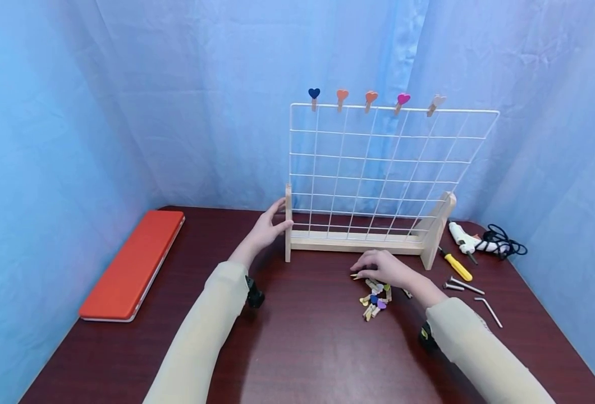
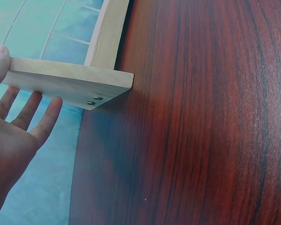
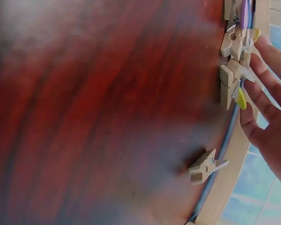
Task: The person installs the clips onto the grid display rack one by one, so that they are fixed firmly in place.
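Observation:
A white wire grid stands in a wooden base, with several heart-topped mini clothespins along its top wire, among them a dark blue one and a magenta one. My left hand touches the left wooden upright, fingers extended against its outer face and thumb by its front edge. In front of the base, my right hand pinches a small clothespin with a yellow heart. Beneath and beside it lies a loose pile of clothespins; one clothespin lies apart.
At the left lies a flat red case. To the right are a glue gun with its black cord, a yellow-handled screwdriver, bolts and a hex key. Blue curtains hang behind the table.

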The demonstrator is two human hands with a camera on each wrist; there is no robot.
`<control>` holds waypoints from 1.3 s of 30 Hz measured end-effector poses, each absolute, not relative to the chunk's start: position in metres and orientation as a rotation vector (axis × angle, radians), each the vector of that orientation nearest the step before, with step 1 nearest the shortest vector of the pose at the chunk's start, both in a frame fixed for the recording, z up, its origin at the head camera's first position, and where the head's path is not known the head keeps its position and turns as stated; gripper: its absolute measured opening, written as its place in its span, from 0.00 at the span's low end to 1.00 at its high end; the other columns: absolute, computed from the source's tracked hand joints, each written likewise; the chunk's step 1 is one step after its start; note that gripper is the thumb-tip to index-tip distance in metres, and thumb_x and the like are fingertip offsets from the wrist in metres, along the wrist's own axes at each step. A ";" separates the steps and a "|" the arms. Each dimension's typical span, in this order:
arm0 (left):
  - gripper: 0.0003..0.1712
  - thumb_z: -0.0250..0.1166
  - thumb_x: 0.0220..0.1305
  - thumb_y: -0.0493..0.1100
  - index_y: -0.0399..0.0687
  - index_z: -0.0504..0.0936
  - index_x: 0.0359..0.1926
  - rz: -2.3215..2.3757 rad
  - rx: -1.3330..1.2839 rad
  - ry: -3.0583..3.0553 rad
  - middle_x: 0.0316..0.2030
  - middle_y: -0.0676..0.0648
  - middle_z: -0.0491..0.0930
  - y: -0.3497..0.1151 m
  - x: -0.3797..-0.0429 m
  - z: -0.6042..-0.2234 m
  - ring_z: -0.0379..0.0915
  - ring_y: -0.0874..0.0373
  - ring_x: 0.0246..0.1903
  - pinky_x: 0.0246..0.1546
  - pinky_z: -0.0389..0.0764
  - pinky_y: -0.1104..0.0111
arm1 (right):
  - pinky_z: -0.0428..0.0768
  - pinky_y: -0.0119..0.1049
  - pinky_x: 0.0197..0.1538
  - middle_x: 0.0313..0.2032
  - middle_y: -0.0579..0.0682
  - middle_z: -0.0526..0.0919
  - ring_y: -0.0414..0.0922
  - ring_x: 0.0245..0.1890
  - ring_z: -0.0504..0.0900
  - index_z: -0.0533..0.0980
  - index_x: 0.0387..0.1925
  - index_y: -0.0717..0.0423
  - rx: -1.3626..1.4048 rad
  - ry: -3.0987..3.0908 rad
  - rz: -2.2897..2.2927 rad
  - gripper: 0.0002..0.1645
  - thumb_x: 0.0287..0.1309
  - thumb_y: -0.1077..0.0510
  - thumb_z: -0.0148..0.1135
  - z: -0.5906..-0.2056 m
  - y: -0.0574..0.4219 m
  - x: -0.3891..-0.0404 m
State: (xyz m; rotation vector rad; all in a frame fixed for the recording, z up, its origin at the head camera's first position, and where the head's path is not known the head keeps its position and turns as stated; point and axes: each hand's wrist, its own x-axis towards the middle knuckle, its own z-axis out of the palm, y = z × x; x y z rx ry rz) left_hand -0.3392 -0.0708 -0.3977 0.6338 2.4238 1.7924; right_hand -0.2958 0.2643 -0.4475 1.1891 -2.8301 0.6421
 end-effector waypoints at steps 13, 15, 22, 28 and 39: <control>0.39 0.58 0.59 0.47 0.58 0.49 0.68 1.770 0.614 2.464 0.64 0.45 0.56 -0.073 -0.354 -0.414 0.59 0.50 0.59 0.40 0.79 0.60 | 0.75 0.29 0.31 0.30 0.33 0.78 0.31 0.27 0.73 0.80 0.30 0.41 1.172 -2.885 0.635 0.02 0.53 0.53 0.62 -0.449 0.256 -0.301; 0.40 0.58 0.59 0.50 0.61 0.49 0.68 1.756 0.606 2.481 0.64 0.47 0.56 -0.073 -0.357 -0.418 0.60 0.52 0.59 0.40 0.79 0.61 | 0.74 0.30 0.32 0.29 0.31 0.79 0.31 0.26 0.73 0.79 0.31 0.42 1.121 -2.909 0.665 0.02 0.54 0.53 0.60 -0.445 0.255 -0.300; 0.40 0.58 0.59 0.49 0.58 0.49 0.68 1.771 0.611 2.449 0.64 0.45 0.56 -0.072 -0.353 -0.414 0.61 0.50 0.58 0.40 0.79 0.62 | 0.75 0.32 0.30 0.28 0.36 0.78 0.34 0.27 0.74 0.75 0.34 0.46 1.061 -2.794 0.764 0.08 0.50 0.59 0.63 -0.413 0.255 -0.291; 0.40 0.57 0.60 0.43 0.50 0.48 0.69 1.792 0.619 2.397 0.64 0.40 0.55 -0.070 -0.336 -0.395 0.59 0.45 0.58 0.43 0.77 0.54 | 0.74 0.32 0.25 0.32 0.39 0.80 0.34 0.28 0.74 0.75 0.48 0.45 1.060 -2.631 0.686 0.22 0.48 0.62 0.64 -0.362 0.260 -0.279; 0.40 0.58 0.60 0.45 0.53 0.48 0.68 1.805 0.592 2.399 0.64 0.43 0.56 -0.071 -0.345 -0.402 0.60 0.47 0.58 0.43 0.78 0.56 | 0.77 0.22 0.26 0.29 0.38 0.80 0.35 0.22 0.79 0.81 0.36 0.42 0.802 -2.493 0.755 0.13 0.43 0.56 0.69 -0.253 0.282 -0.264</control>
